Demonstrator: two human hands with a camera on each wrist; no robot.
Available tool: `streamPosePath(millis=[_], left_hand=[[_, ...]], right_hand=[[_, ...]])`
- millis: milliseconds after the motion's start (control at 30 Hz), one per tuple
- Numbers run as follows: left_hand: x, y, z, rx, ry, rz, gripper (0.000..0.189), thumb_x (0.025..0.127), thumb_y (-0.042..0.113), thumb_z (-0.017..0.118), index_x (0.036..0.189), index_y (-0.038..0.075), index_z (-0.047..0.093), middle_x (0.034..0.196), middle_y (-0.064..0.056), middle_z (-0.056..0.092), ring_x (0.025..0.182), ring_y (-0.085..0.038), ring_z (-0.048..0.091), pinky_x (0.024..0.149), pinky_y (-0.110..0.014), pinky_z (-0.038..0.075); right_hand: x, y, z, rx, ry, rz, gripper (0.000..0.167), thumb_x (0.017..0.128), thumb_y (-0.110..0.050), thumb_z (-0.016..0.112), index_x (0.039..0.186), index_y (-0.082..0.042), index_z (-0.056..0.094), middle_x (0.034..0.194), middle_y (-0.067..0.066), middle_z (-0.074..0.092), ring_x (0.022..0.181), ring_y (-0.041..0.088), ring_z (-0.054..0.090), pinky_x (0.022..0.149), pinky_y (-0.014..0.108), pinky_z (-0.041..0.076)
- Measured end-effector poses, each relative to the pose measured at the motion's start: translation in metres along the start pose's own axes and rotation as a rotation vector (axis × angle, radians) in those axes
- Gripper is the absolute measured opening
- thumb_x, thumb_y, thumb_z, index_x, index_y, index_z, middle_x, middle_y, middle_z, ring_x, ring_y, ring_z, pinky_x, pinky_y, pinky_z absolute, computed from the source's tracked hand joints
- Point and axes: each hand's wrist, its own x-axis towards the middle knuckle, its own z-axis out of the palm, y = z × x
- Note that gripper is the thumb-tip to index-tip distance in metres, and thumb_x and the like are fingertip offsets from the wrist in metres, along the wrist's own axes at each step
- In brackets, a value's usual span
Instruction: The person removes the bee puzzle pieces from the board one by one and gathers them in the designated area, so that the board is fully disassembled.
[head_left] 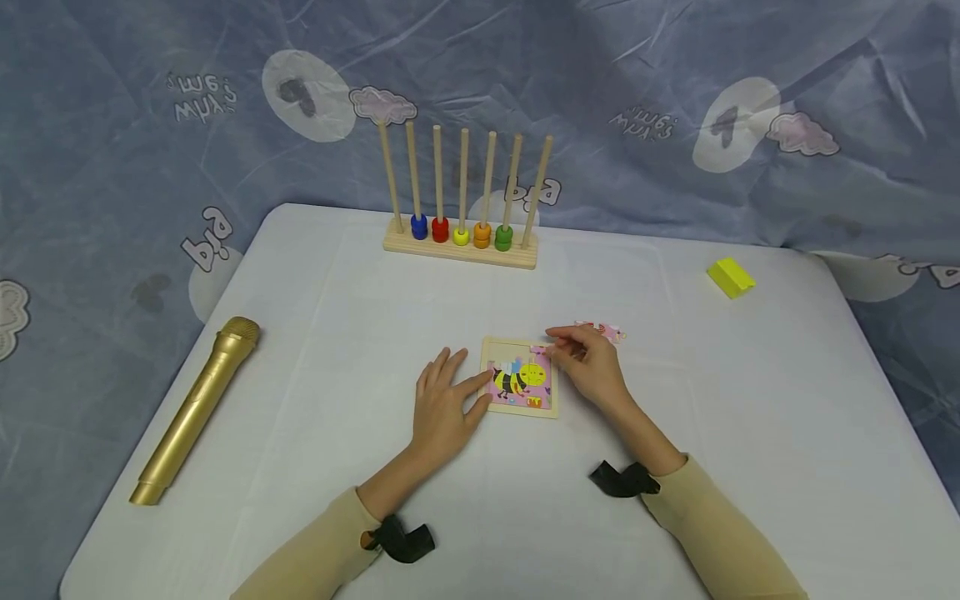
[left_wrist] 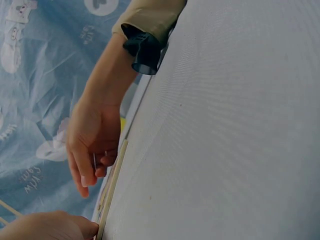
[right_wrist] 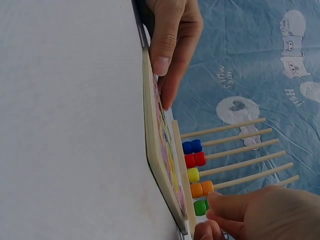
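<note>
A square wooden jigsaw tray (head_left: 521, 412) with a bee picture (head_left: 517, 379) lies on the white table. Its upper left part shows bare wood, and a pink puzzle piece (head_left: 537, 350) sits at the upper right corner. At the left edge, my left hand (head_left: 440, 417) touches the frame with thumb and forefinger, its fingers mostly straight. My right hand (head_left: 592, 367) hovers by the upper right corner, fingers loosely bent and thumb tip close to the pink piece; I see nothing between the fingertips. Loose pink pieces (head_left: 611, 332) lie just beyond that hand, partly hidden by it.
A wooden peg stand (head_left: 461, 250) with coloured beads stands at the table's back edge. A gold microphone (head_left: 197, 408) lies at the left. A yellow block (head_left: 731, 277) rests at the back right. Black straps (head_left: 624, 481) hang from both wrists.
</note>
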Motion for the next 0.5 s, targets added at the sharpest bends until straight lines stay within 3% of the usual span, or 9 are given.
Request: streamPosePath(millis=[267, 500], left_hand=[[-0.0006, -0.0001, -0.0013, -0.015, -0.011, -0.016, 0.032, 0.088, 0.024, 0.071, 0.120, 0.017, 0.072, 0.146, -0.017, 0.048, 0.143, -0.039, 0.031, 0.113, -0.060, 0.022], [-0.0008, 0.0006, -0.0012, -0.011, -0.013, -0.011, 0.032, 0.088, 0.024, 0.071, 0.119, 0.017, 0.072, 0.146, -0.018, 0.048, 0.143, -0.040, 0.031, 0.113, -0.060, 0.023]], right_hand=[[-0.0003, 0.0024, 0.0027, -0.084, -0.048, -0.015, 0.032, 0.083, -0.010, 0.076, 0.113, -0.002, 0.071, 0.092, 0.010, 0.061, 0.077, 0.017, 0.052, 0.064, 0.019, 0.040], [-0.0028, 0.0040, 0.0032, -0.114, -0.071, -0.090, 0.032, 0.079, -0.006, 0.079, 0.109, 0.002, 0.071, 0.088, 0.012, 0.059, 0.074, 0.020, 0.054, 0.063, 0.021, 0.039]])
